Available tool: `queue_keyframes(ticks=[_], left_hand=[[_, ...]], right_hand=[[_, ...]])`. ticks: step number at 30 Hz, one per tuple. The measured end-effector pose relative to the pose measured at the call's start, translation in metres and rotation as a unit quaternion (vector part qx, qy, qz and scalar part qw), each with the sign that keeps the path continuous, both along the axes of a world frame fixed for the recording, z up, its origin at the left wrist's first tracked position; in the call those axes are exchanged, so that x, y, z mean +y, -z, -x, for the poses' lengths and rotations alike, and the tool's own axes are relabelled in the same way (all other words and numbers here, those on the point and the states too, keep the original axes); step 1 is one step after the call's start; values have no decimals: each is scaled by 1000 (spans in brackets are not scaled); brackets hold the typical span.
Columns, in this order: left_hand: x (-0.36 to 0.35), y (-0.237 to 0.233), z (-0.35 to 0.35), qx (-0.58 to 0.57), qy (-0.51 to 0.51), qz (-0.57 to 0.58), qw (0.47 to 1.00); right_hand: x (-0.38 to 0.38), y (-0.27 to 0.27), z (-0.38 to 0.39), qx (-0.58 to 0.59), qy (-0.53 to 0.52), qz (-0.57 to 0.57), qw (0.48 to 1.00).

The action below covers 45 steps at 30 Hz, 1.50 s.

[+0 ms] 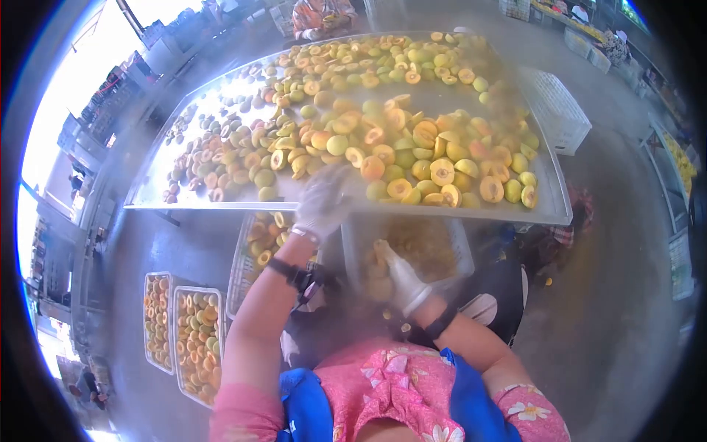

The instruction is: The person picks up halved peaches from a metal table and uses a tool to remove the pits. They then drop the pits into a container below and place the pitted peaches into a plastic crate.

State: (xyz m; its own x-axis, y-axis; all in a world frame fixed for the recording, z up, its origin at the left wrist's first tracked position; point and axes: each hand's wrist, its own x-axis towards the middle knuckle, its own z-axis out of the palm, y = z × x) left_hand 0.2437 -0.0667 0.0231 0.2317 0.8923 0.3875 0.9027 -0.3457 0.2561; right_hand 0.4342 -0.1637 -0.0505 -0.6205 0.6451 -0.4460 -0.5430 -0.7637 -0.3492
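Halved yellow-orange fruit [442, 172] lies in a broad heap on a metal table [456, 213]. My left hand [324, 202], in a white glove, reaches over the table's near edge against the fruit; its fingertips are blurred. Below the edge, my gloved right hand [401, 276] is over a white bin [464, 254], its fingers closed around something yellowish that I cannot make out. Brownish-yellow contents, blurred, fill the bin. Beside it on the left, a crate [239, 269] of halved fruit is partly covered by my left forearm.
Two crates of cut fruit, one [177, 324] beside another [147, 317], stand on the floor at the left. A white crate [563, 110] is past the table's right side. A person [309, 15] in an orange patterned top is at the far edge.
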Motion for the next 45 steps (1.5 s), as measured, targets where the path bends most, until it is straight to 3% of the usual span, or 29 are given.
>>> queue_keyframes(ticks=[2,3,4,6,8,10,11,12,13,15,17,18,20,21,23,24,26,27,29,30,32,34,35,36,40,42,43,44,45], left_hand=[[28,-16,-39,91,-1,105,990],[56,21,-35,169,45,26,984],[68,20,-45,175,47,75,981],[72,2,-58,191,60,166,966],[93,55,-37,65,43,173,982],[70,18,-45,49,24,155,986],[61,6,-47,5,-62,190,980],[56,2,-48,-39,-147,223,963],[53,13,-43,-77,-170,157,970],[47,22,-35,-114,-186,164,962],[35,28,-36,-158,-192,123,961],[37,38,-34,-192,-174,62,964],[36,37,-27,-256,-165,37,952],[42,38,-22,-264,-165,39,949],[48,44,-18,-588,-122,126,789],[42,37,-21,-711,-50,94,695],[47,46,-17,-818,-11,90,569],[47,47,-18,-822,-7,92,562],[48,41,-18,-905,11,102,414],[47,39,-18,-907,15,103,409],[38,32,-21,-929,3,81,361],[28,16,-23,-936,1,88,342],[28,13,-22,-937,-1,92,337],[26,11,-22,-939,-5,97,331],[47,40,-22,-947,10,76,311],[49,42,-26,-932,-14,82,352],[48,42,-27,-928,12,99,360],[59,71,-35,-870,-3,66,488],[57,67,-36,-884,17,80,460]], right_hand=[[4,24,7,9,-17,-37,999],[6,12,-1,52,-69,16,996],[6,16,4,-17,-46,-22,999],[6,2,-6,3,-95,-24,995],[8,0,-5,-50,-74,-29,996],[11,-3,-8,-60,-87,-25,994],[9,-2,-9,-67,-101,-15,993],[9,2,-6,-70,-103,-14,992],[10,11,-1,-90,-92,-19,992],[8,35,8,-114,-79,-11,990],[11,54,18,-193,-58,-99,974],[5,5,20,-217,2,-77,973],[12,47,13,-294,63,-324,897],[14,39,6,-302,59,-323,895],[15,4,-8,-221,31,-219,950],[17,-12,-10,-231,29,-214,949],[22,-39,-13,-271,28,-236,933],[26,-47,-16,-280,30,-237,930],[41,-61,-23,-348,-4,-282,894],[51,-68,-27,-360,-17,-273,892],[85,-64,-35,-437,-20,-362,823],[120,-83,-35,-550,-6,-363,752],[148,-70,-40,-491,39,-376,785],[176,-61,-39,-516,76,-398,755],[235,-92,-13,-615,17,-416,670],[256,-102,9,-688,-1,-499,527],[270,-98,22,-725,18,-566,391],[281,-98,27,-722,-4,-564,401],[296,-95,33,-727,-25,-570,382]])
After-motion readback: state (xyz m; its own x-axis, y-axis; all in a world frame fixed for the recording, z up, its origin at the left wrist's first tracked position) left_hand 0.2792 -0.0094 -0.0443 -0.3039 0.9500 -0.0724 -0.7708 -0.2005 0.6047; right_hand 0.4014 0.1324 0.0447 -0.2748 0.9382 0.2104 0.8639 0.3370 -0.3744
